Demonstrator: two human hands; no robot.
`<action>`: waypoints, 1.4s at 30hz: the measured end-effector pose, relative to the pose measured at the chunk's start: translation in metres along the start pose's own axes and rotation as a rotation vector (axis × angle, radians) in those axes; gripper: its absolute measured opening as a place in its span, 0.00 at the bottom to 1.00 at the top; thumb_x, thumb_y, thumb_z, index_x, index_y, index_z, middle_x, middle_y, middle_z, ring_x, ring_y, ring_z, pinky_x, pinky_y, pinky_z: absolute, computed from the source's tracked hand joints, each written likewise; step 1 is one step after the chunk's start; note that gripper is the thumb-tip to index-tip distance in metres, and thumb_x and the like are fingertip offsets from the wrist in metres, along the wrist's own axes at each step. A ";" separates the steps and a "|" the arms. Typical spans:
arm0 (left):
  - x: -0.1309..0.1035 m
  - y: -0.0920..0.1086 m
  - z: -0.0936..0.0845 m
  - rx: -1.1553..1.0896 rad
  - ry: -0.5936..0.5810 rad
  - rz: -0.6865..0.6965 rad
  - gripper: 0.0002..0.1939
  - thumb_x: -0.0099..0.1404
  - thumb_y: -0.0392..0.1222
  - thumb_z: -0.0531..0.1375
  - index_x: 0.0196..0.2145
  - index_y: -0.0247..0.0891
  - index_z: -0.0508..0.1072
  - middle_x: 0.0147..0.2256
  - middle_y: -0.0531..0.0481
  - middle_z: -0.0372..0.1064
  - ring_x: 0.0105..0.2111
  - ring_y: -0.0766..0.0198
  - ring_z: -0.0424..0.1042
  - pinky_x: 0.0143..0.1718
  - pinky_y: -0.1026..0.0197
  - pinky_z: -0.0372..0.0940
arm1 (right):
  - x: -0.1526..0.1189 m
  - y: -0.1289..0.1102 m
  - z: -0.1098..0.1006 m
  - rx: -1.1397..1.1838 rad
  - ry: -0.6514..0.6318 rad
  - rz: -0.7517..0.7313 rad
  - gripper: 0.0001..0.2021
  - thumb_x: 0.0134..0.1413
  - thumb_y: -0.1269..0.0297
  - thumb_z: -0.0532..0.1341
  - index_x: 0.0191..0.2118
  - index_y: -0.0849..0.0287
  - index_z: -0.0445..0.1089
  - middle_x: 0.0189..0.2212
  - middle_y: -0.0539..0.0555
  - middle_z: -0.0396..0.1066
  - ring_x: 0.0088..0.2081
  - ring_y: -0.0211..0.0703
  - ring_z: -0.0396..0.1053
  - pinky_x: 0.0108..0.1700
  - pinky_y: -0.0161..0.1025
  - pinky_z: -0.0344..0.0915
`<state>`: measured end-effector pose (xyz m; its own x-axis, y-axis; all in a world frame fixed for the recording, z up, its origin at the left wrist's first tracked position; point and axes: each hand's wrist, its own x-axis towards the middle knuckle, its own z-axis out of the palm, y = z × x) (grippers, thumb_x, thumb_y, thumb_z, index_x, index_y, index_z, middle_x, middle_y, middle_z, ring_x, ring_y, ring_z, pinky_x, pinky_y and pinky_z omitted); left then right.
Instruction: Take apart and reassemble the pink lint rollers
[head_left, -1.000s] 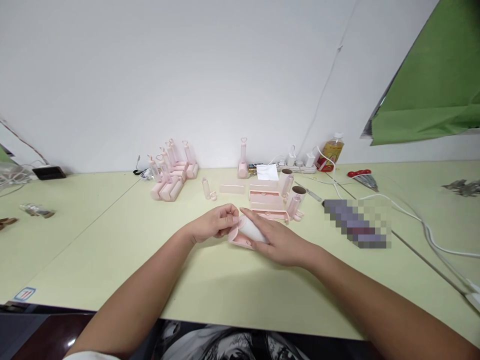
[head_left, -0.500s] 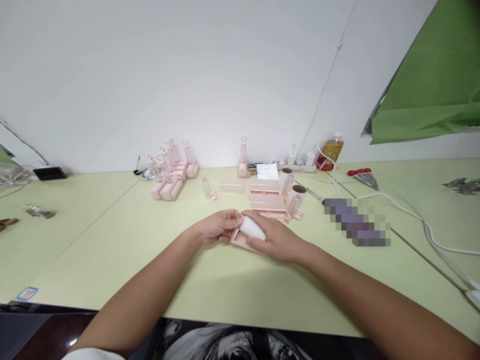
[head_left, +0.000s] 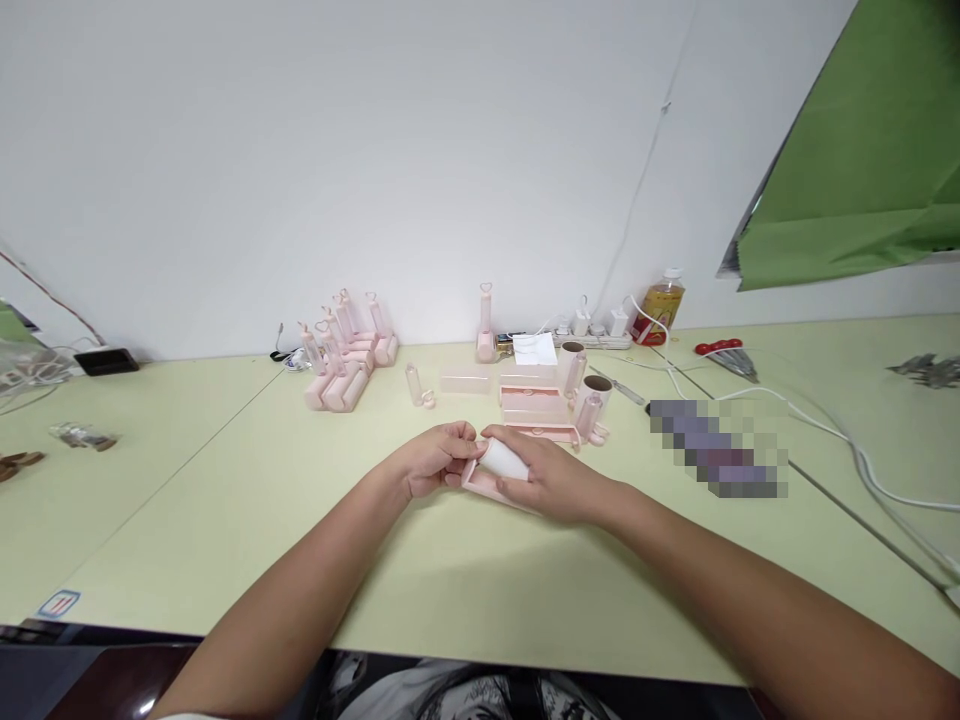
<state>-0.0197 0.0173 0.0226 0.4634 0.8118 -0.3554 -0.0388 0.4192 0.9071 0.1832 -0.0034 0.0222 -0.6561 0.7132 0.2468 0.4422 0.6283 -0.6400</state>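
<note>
A white roll, which looks like a lint roller refill, sits tilted over a long pink case half just above the table. My right hand wraps round the roll from the right, thumb below and fingers over the top. At the left end, my left hand has its fingers closed on the end of the pink case, with the thumb against the roll's end. Just behind my hands lie pink cases with clear lids. Beside them stand cardboard-cored rolls and small clear pink handles.
Several pink rollers with upright heart-topped handles stand back left, another by the wall. A loose handle and clear lid lie nearer. A power strip, bottle, red-handled tool and cables are right.
The view has shifted slightly. My hands keep nearly the same hold on the roll and pink case; only small finger movement shows.
</note>
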 end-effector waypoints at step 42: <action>-0.009 -0.018 0.020 0.662 0.211 0.577 0.22 0.70 0.55 0.45 0.54 0.40 0.59 0.27 0.55 0.62 0.25 0.66 0.63 0.28 0.63 0.58 | -0.002 0.020 0.020 0.342 0.225 0.079 0.25 0.62 0.51 0.52 0.60 0.56 0.52 0.46 0.56 0.68 0.45 0.48 0.66 0.46 0.42 0.62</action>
<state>-0.0052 -0.0056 0.0140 0.3548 0.9085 0.2208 0.3326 -0.3434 0.8783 0.1817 0.0018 -0.0056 -0.4611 0.8292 0.3159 0.2321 0.4563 -0.8590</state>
